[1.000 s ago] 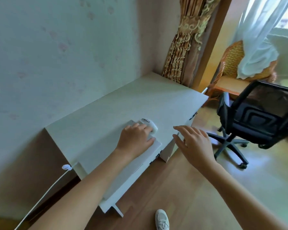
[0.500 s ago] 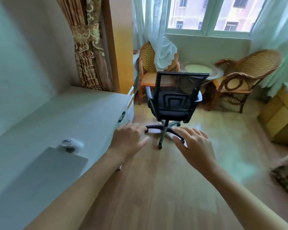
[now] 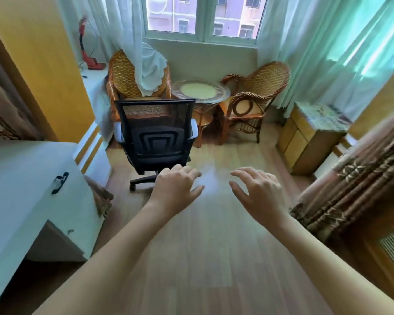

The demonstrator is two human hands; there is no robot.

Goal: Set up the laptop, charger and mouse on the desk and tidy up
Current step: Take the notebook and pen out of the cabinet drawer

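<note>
The desk (image 3: 21,178) lies to the left of the left hand (image 3: 176,189), with only its near corner and white front panel in view. The laptop, charger and mouse do not appear in this view; their position cannot be stated from it. A black drawer handle (image 3: 60,182) sits on the desk front, well apart from either hand.

The left hand is released: fingers loosely spread, palm down, holding nothing. The right hand (image 3: 257,189) matches it, fingers relaxed and slightly curved, thumb out, also holding nothing. Both are extended forward at the same height, near each other but not touching, over bare wooden floor (image 3: 203,258).

Directly ahead of the left hand stands a black mesh office chair (image 3: 155,135), its back turned toward the person and its wheeled base just beyond the fingertips. The paired, palm-down reach suggests the chair is the next thing to be handled, probably to be rolled to the desk as part of tidying up. No contact with it is made yet.

Beyond the chair are two wicker chairs (image 3: 257,98) flanking a small round table (image 3: 200,90) under the window. A low wooden cabinet (image 3: 305,142) stands ahead of the right hand, to its right. Patterned brown fabric (image 3: 350,178) hangs to the right of the right hand.
</note>
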